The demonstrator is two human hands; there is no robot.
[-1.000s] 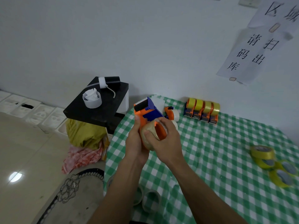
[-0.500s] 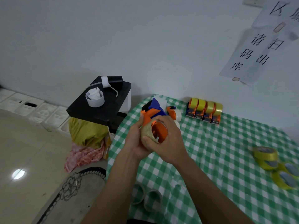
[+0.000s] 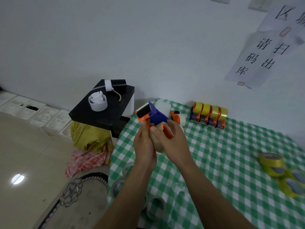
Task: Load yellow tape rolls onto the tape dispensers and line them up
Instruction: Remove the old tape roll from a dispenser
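Observation:
I hold an orange and blue tape dispenser (image 3: 152,115) above the table's left side. My left hand (image 3: 144,144) grips its body from the left. My right hand (image 3: 171,141) wraps a pale tape roll (image 3: 157,142) seated on the dispenser's orange hub. Several loaded dispensers with yellow rolls (image 3: 208,115) stand in a row by the wall. Loose yellow tape rolls (image 3: 272,163) lie at the right edge. Another dispenser with a whitish roll (image 3: 179,118) lies behind my hands.
The table has a green checked cloth (image 3: 219,162). Clear tape rolls (image 3: 155,208) sit near its front edge beside my forearms. A black stand (image 3: 102,109) with a white cup (image 3: 97,101) stands to the left, with bags on the floor below.
The dispenser's head has tilted further up and to the left in my hands. My right hand has shifted around the roll. The view has moved slightly.

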